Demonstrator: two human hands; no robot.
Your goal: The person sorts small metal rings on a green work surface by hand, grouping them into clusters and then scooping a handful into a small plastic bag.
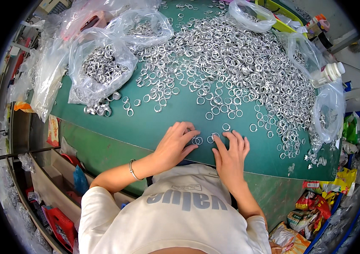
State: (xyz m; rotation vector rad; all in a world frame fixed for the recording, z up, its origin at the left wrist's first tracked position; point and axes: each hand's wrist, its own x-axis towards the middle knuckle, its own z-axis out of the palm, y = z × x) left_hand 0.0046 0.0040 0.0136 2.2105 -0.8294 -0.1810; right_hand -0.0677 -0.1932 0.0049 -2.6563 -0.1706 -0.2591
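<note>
My left hand [175, 143] rests at the table's near edge, thumb and forefinger apart. A few silver rings [197, 140] lie just beside its fingertips. With fingers spread, my right hand [232, 153] has its forefinger on or right by another silver ring [210, 139]. A single ring [226, 127] with a raised top sits just beyond that hand's fingers. Farther back, a big heap of silver rings [247, 55] covers the table, with loose rings [231, 107] scattered along its near side. Whether any ring is lifted off the surface I cannot tell.
The green tabletop [116, 120] carries clear bags of rings [104, 67] at the left and another clear bag [328, 112] at the right. Wider bands [99, 109] lie by the left bag. A white bottle [330, 74] leans at the right edge. Open drawers [57, 178] stand lower left.
</note>
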